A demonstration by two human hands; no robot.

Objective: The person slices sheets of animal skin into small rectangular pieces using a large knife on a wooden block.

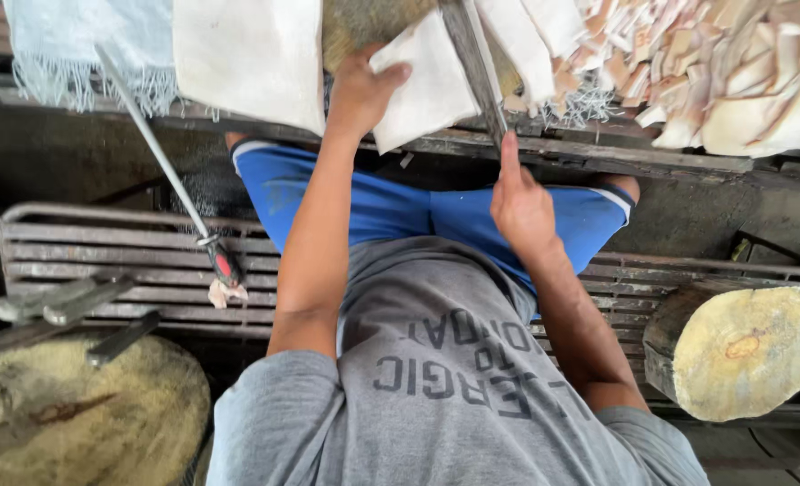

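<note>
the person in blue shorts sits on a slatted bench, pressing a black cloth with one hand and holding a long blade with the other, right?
Not quite: the head view shows the cloth under the left hand is white, not black. The rest holds: blue shorts, slatted bench, and the right hand on a long blade.

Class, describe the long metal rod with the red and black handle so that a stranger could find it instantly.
Start at the slatted bench left of the person's blue shorts. The rod slants from the fringed pale cloth to the bench. Unlike the stubby grey tools nearby, it is thin, shiny, red-handled.
</note>
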